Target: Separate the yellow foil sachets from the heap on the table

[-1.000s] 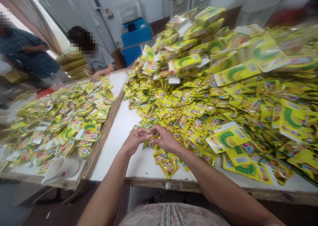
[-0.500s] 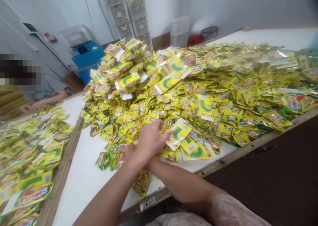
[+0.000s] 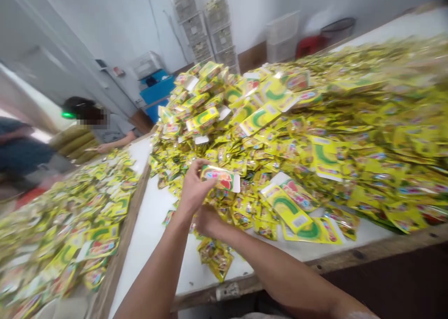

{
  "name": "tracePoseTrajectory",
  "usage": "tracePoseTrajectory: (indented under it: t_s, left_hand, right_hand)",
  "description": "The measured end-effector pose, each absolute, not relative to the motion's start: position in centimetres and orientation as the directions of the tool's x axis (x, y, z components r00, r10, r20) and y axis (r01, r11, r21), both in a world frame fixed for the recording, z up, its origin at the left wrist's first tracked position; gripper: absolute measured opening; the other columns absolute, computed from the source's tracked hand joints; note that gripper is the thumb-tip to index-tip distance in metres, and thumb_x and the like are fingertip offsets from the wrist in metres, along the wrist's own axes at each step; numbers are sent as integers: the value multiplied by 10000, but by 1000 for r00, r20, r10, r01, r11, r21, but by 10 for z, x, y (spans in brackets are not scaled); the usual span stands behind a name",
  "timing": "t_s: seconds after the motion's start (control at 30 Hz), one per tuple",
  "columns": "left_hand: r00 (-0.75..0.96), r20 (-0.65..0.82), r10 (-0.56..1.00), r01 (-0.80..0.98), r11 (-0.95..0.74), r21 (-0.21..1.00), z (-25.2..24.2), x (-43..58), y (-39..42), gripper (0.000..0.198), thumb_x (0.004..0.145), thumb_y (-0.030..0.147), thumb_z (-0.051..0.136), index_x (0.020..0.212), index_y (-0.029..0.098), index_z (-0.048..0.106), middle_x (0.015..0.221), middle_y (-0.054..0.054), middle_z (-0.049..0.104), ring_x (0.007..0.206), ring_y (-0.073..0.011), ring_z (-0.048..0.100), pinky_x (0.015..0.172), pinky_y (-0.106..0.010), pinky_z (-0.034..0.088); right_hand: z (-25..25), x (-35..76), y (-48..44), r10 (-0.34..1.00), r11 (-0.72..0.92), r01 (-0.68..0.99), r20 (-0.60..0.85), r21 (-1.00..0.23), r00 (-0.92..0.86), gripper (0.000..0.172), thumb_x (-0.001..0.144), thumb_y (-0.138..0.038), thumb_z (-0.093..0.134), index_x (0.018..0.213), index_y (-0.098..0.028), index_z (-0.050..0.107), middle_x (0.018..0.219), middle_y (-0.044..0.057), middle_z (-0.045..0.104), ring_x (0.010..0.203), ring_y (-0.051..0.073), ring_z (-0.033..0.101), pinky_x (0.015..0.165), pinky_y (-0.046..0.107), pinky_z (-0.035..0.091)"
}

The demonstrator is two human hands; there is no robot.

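My left hand (image 3: 192,188) is raised above the white table (image 3: 159,225) and pinches a yellow cardboard card (image 3: 221,178) with a red and green print. Just below it, my right hand (image 3: 206,220) rests low at the edge of the heap, fingers partly hidden under the left hand and among the small sachets; what it holds is not visible. A large heap of yellow sachets and cards (image 3: 297,123) covers the table behind both hands. A small stack of sachets (image 3: 215,256) lies near the table's front edge beneath my arms.
A second table (image 3: 70,225) on the left carries spread yellow cards. A person (image 3: 105,130) sits at its far end and another person's sleeve (image 3: 17,146) shows at the left edge. Blue bins (image 3: 157,88) and drawer towers (image 3: 206,29) stand by the wall.
My left hand picked a card from the heap and lifted it. The right hand dropped lower beneath it. The camera swung a little back to the left.
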State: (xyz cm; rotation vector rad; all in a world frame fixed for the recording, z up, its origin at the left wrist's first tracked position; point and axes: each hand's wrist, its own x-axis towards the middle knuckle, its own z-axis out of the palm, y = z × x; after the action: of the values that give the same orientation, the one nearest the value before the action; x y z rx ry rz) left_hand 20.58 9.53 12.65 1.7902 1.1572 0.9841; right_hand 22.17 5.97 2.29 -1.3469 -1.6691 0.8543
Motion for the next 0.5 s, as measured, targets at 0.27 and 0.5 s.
tracePoseTrajectory:
  t_s: [0.27, 0.5]
  left_hand:
    - [-204, -77, 976, 81, 95, 992, 71, 53, 78, 591, 437, 302, 830, 951, 151, 581, 785, -19, 644, 676, -159, 620, 619, -270, 487]
    - [-205, -259, 944, -61, 252, 966, 33, 41, 39, 476, 462, 311, 832, 873, 126, 680, 881, -63, 701, 674, -163, 638, 604, -254, 481]
  right_hand:
    - [41, 253, 71, 992, 81, 551, 14, -831, -125, 57, 738, -206, 591, 768, -193, 637, 612, 0, 560, 565, 130, 493, 516, 233, 324]
    - [40, 262, 80, 989, 76, 224, 101, -972, 104, 208, 783, -368, 529, 852, -181, 588, 560, -21, 497, 526, 137, 468, 510, 245, 369]
